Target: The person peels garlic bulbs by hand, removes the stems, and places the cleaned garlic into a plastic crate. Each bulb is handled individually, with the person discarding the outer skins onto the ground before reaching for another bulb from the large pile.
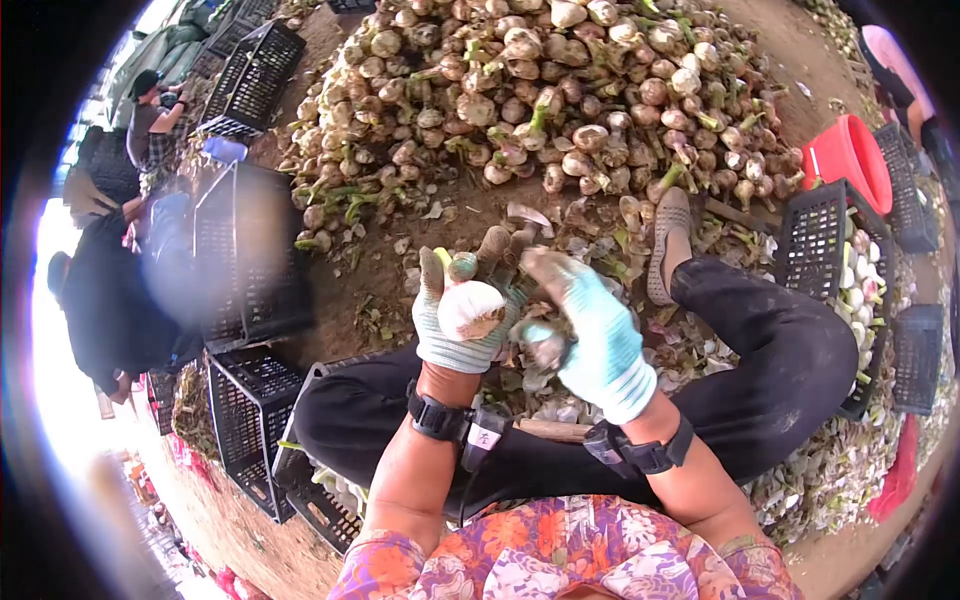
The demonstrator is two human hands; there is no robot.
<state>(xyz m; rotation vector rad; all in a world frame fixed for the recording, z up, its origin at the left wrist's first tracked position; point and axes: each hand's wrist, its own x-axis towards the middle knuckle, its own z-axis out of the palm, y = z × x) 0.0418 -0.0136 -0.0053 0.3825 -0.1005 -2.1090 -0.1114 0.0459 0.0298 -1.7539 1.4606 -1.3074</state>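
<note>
A white garlic bulb with a tuft of brown roots rests in the palm of my left hand, fingers curled up around it. A bit of green stem shows by the fingertips. My right hand is just to the right of the bulb, fingers and thumb apart, with no object plainly between them; its fingertips are blurred. Both hands wear pale striped work gloves with dirty fingertips. Ahead of the hands lies a large heap of unpeeled garlic, some bulbs with green stems.
Garlic skins litter the ground between my legs. At right stand a black crate of cleaned garlic and a red bucket. Black crates stand at left. People sit farther left; another person is at the upper right.
</note>
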